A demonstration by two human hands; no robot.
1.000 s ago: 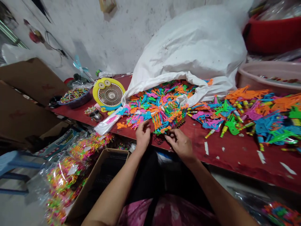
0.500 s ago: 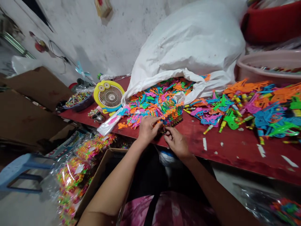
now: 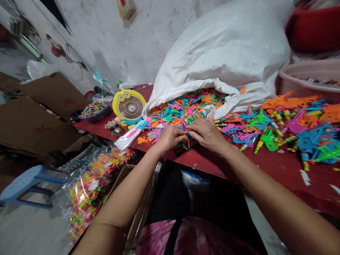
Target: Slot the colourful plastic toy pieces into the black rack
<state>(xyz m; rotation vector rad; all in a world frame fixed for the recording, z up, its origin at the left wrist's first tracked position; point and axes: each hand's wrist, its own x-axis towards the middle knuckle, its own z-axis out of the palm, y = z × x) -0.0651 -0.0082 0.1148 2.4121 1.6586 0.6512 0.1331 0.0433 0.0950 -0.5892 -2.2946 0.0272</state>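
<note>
My left hand (image 3: 170,138) is closed, its thumb and forefinger pinched at the near side of a packed row of coloured plastic pieces. Fingertips nearly meeting it, my right hand (image 3: 208,131) reaches over the row from the right with its fingers bent inward. Whatever lies between the fingertips is too small and covered to name. Under the hands a dark base (image 3: 183,149) shows at the table's front edge. Behind them, a heap of flat plastic pieces (image 3: 175,108) in orange, blue, green and pink spills from a big white sack (image 3: 225,46).
On the red table (image 3: 225,161), plastic pieces with yellow sticks (image 3: 268,132) lie to the right. A yellow fan (image 3: 130,106), a metal cup (image 3: 116,130) and a basin of small parts (image 3: 98,113) stand left. Bagged pieces (image 3: 85,187), a carton and a blue stool (image 3: 34,180) are below.
My right hand has moved up from the table's front edge onto the row of pieces, now covering much of it. My left hand stays close by. The view has shifted slightly.
</note>
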